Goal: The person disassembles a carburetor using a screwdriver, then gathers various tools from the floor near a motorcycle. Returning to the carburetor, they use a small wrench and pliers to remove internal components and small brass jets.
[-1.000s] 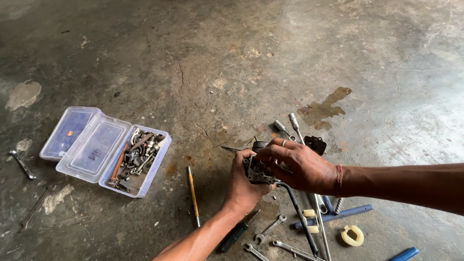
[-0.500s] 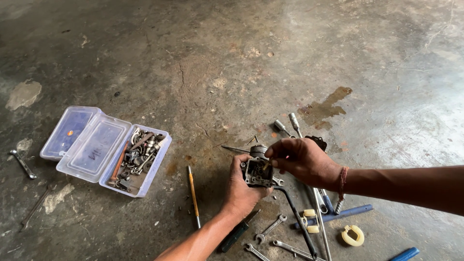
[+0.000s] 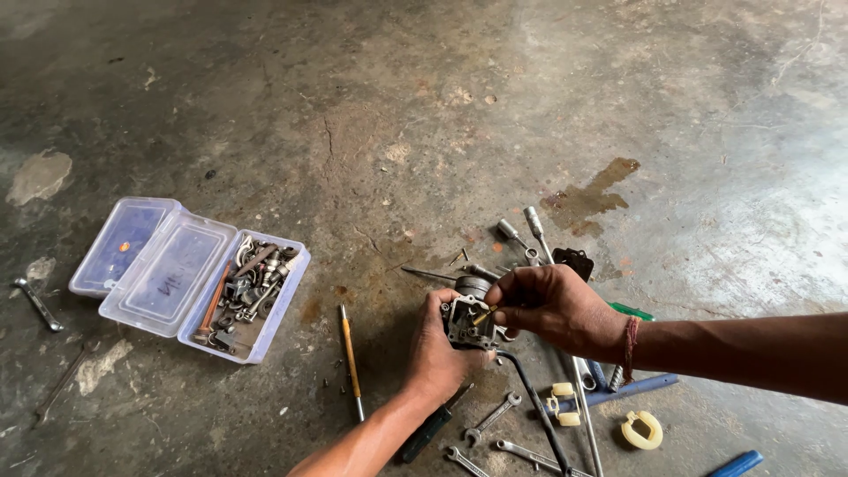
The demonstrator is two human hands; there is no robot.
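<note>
Concrete floor [image 3: 371,106], open plastic box [image 3: 190,278] of bolts; left hand [image 3: 437,349] grip around carburetor [image 3: 470,322], right hand [image 3: 552,305] pinching brass part [image 3: 483,314].

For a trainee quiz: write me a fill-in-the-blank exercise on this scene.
1. The left hand holds a small metal engine part above the ____ floor.
2. The right hand pinches a small ____-coloured piece at the part.
3. The clear plastic box of screws lies with its lid ____.
4. The yellow-handled screwdriver lies between the box and the ____ hand.

Missing words: concrete; brass; open; left

Metal part [image 3: 468,320] half hidden by left hand [image 3: 439,353]; blue tool [image 3: 735,464] cut off at bottom edge.
</note>
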